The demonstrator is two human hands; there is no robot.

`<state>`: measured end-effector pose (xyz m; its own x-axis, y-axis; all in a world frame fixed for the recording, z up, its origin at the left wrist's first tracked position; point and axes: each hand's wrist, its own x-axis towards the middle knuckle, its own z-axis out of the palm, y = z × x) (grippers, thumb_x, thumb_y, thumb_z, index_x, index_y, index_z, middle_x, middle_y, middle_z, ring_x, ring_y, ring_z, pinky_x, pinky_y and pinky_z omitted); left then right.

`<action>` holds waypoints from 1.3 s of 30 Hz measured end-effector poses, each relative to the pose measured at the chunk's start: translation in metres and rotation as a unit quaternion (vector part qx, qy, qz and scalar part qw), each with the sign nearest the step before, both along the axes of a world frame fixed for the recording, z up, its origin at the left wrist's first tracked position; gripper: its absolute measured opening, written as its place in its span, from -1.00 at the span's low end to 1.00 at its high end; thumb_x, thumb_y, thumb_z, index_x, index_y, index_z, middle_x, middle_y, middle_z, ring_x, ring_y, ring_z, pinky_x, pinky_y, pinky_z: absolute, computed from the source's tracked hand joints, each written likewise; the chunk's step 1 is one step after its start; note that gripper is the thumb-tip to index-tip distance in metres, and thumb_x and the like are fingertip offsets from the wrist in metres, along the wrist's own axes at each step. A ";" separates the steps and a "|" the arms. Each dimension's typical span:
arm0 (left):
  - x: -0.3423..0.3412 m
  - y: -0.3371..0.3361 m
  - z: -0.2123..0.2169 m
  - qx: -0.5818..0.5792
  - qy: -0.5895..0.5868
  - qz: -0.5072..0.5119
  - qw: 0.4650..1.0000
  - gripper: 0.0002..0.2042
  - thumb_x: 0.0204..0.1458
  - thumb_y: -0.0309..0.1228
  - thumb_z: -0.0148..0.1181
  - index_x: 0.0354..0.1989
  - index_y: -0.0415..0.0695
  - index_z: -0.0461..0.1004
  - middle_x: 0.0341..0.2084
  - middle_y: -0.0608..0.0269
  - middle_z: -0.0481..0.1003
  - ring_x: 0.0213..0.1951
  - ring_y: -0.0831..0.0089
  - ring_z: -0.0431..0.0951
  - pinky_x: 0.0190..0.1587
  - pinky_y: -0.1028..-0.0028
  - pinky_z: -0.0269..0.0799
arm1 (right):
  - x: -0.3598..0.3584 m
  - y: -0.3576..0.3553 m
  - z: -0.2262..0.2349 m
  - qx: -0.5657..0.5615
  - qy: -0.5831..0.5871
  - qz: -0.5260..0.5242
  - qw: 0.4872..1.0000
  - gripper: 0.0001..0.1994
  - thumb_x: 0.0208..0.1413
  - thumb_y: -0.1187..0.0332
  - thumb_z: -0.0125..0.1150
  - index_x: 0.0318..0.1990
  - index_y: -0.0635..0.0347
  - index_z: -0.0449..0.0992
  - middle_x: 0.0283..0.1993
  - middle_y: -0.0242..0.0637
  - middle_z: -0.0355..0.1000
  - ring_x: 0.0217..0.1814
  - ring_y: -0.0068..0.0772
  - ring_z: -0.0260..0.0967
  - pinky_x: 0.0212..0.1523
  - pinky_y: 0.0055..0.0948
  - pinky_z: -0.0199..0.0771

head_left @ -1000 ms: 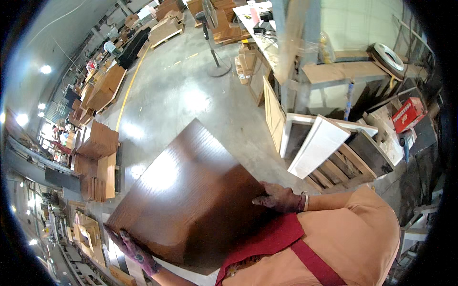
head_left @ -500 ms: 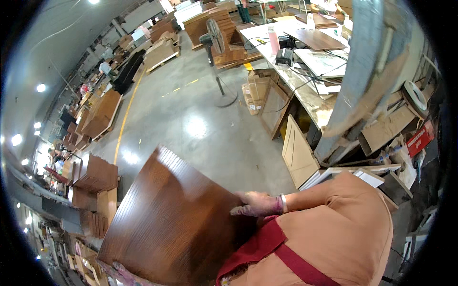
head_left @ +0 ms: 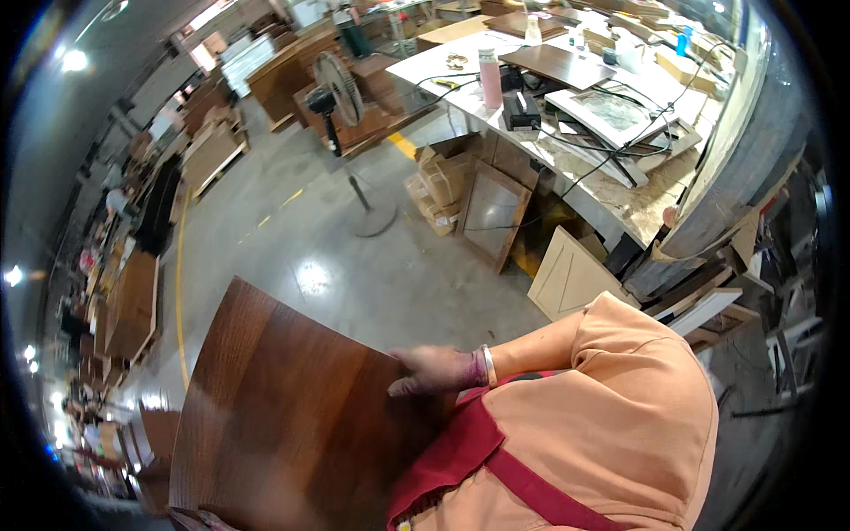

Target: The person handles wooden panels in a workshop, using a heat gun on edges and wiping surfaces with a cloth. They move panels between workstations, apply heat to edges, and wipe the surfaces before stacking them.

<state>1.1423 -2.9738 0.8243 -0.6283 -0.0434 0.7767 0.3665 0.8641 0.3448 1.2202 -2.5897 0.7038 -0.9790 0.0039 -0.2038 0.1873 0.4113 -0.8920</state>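
Note:
A dark brown wood-grain panel (head_left: 292,398) is held tilted in front of my body, its broad face toward me. My right hand (head_left: 434,370), in a purplish glove, grips the panel's right edge with the thumb over the face; the other fingers are partly hidden behind it. At the panel's lower left corner, only a sliver of my left hand (head_left: 211,519) shows at the picture's bottom edge, closed on the border there. A dark red apron covers my front beside the panel.
Ahead right stands a cluttered worktable (head_left: 633,212) with cables, boards and a pink bottle (head_left: 490,78). A standing fan (head_left: 341,97), cardboard boxes (head_left: 443,181) and a leaning beige door panel (head_left: 580,274) are nearby. A metal column (head_left: 708,230) rises at right; stacked panels line the left.
My view has turned, so the worktable and fan appear farther left. The panel is still in both hands and sits a little farther left in the picture.

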 end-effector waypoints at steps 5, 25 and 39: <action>-0.166 0.046 0.011 0.087 -0.048 -0.128 0.987 -0.45 0.17 -0.22 -0.15 0.22 -0.36 -0.01 0.20 -0.25 0.02 0.20 0.09 0.11 0.22 0.31 0.02 | -0.102 0.007 -0.018 -0.045 0.020 -0.108 0.993 -0.37 -0.02 -0.05 0.14 0.13 0.15 0.21 -0.02 -0.04 0.37 0.05 -0.06 0.30 0.00 -0.26 0.30; -0.733 0.128 -0.014 0.140 -0.071 -0.121 0.980 -0.35 0.10 -0.05 -0.12 0.27 -0.23 -0.04 0.22 -0.05 0.03 0.24 0.16 0.06 0.22 0.28 0.03 | -0.698 0.116 -0.029 -0.156 0.019 -0.009 0.988 -0.44 0.02 0.01 0.13 0.11 0.12 0.24 -0.04 -0.09 0.40 0.05 -0.21 0.32 0.02 -0.33 0.28; -1.143 0.393 0.003 -0.024 -0.015 -0.264 0.964 -0.40 0.13 -0.08 -0.24 0.26 -0.22 -0.03 0.23 -0.06 0.01 0.25 0.15 0.05 0.24 0.26 0.01 | -0.990 0.235 -0.047 -0.070 0.007 -0.267 0.961 -0.36 -0.04 -0.11 0.12 0.09 0.16 0.26 -0.12 -0.04 0.41 -0.05 -0.09 0.35 -0.06 -0.26 0.31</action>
<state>-0.0009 -2.5807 0.8270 -0.5757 0.3248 0.7504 0.7502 0.5749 0.3267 0.2305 -2.3545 0.6572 -0.8481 0.4791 -0.2264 0.3262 0.1353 -0.9356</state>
